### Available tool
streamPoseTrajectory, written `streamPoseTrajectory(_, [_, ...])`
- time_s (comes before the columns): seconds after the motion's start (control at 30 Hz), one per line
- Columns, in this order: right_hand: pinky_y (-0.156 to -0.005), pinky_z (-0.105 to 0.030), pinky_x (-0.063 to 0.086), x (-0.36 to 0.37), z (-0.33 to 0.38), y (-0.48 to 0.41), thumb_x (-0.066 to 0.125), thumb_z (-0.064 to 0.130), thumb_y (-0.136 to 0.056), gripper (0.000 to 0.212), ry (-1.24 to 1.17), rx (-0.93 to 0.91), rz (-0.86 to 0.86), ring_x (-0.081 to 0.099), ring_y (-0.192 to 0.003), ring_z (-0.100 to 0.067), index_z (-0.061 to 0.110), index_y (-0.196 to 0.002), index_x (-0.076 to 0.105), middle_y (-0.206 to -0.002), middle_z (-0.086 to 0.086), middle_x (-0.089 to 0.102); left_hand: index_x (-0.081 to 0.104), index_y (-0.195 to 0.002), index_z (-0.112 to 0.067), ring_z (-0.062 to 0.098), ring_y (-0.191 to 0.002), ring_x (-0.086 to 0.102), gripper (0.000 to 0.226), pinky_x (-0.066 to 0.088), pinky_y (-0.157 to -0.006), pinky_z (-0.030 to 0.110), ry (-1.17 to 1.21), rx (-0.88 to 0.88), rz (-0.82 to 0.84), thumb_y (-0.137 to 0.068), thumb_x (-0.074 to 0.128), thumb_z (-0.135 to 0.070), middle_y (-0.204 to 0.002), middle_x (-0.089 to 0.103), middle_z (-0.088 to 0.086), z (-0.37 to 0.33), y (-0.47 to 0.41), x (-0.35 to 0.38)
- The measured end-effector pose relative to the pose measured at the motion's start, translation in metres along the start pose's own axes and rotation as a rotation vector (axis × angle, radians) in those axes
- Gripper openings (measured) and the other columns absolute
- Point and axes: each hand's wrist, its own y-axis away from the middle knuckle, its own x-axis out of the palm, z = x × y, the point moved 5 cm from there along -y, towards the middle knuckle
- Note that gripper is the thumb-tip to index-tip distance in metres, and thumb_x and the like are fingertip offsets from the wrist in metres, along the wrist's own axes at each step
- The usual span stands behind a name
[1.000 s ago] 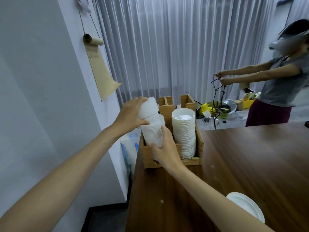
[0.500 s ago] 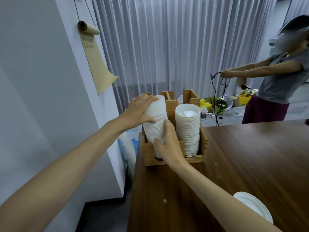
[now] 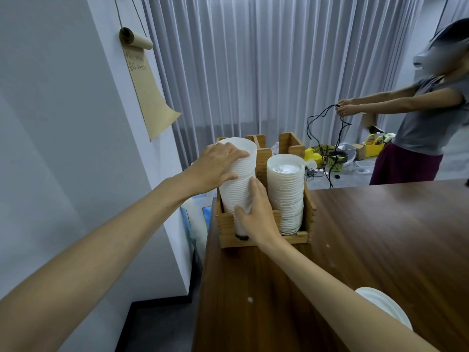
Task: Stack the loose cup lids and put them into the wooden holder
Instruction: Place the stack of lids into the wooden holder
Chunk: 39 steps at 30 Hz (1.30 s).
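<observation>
A wooden holder (image 3: pixel 291 237) stands at the far left end of the brown table (image 3: pixel 380 250). Its left compartment holds a tall white stack (image 3: pixel 239 184) that rises well above the rim. My left hand (image 3: pixel 218 168) grips the upper part of this stack from the left. My right hand (image 3: pixel 256 214) holds its lower part from the front, fingers wrapped round its right side. A shorter stack of white lids (image 3: pixel 285 196) fills the right compartment, untouched. One loose white lid (image 3: pixel 388 308) lies on the table near me, partly hidden by my right forearm.
A grey wall rises just left of the table, with a brown paper roll (image 3: pixel 149 97) hanging on it. Beyond the table another person (image 3: pixel 426 128) holds a black cable (image 3: pixel 327 138) over baskets and boxes on the floor. Curtains fill the back.
My left hand brought a tilted upper batch down onto the left stack, which now stands straight as one column. The hand slid down its side. My right hand stayed low on the stack.
</observation>
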Motion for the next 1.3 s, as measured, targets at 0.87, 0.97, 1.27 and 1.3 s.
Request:
streamPoseTrajectory(0.87, [-0.119, -0.032, 0.010, 0.011, 0.000, -0.024, 0.065, 0.029, -0.090, 0.094, -0.050, 0.035, -0.158, 0.005, -0.148, -0.017, 0.011, -0.153, -0.001, -0.161, -0.005, 0.007, 0.041, -0.140, -0.012, 0.024, -0.125, 0.033, 0.070, 0.029, -0.103, 0.037, 0.125, -0.146, 0.035, -0.082, 0.068, -0.040, -0.136, 0.045, 0.008, 0.001, -0.005, -0.001])
streamPoseTrajectory(0.97, [-0.119, -0.035, 0.018, 0.008, -0.002, -0.028, 0.069, 0.027, -0.087, 0.090, -0.078, 0.037, -0.191, 0.017, -0.145, -0.018, 0.011, -0.153, 0.009, -0.157, -0.006, 0.021, 0.039, -0.142, -0.014, 0.024, -0.130, 0.030, 0.069, 0.029, -0.105, 0.040, 0.135, -0.127, 0.091, -0.084, 0.067, -0.038, -0.141, 0.045, 0.007, 0.003, -0.005, 0.001])
streamPoseTrajectory(1.27, [-0.116, -0.040, 0.027, 0.011, -0.003, -0.029, 0.070, 0.026, -0.086, 0.087, -0.114, 0.042, -0.218, 0.026, -0.141, -0.018, 0.013, -0.152, 0.015, -0.153, -0.004, 0.030, 0.032, -0.145, -0.017, 0.024, -0.136, 0.027, 0.075, 0.025, -0.110, 0.037, 0.142, -0.153, 0.168, -0.083, 0.066, -0.043, -0.148, 0.036, 0.009, 0.003, -0.002, 0.006])
streamPoseTrajectory(1.3, [-0.116, -0.041, 0.028, 0.011, -0.002, -0.029, 0.069, 0.026, -0.086, 0.087, -0.121, 0.044, -0.216, 0.026, -0.142, -0.018, 0.014, -0.152, 0.014, -0.153, -0.004, 0.029, 0.032, -0.145, -0.017, 0.025, -0.135, 0.029, 0.078, 0.027, -0.109, 0.038, 0.127, -0.153, 0.177, -0.081, 0.066, -0.046, -0.148, 0.036, 0.008, 0.003, -0.002, 0.006])
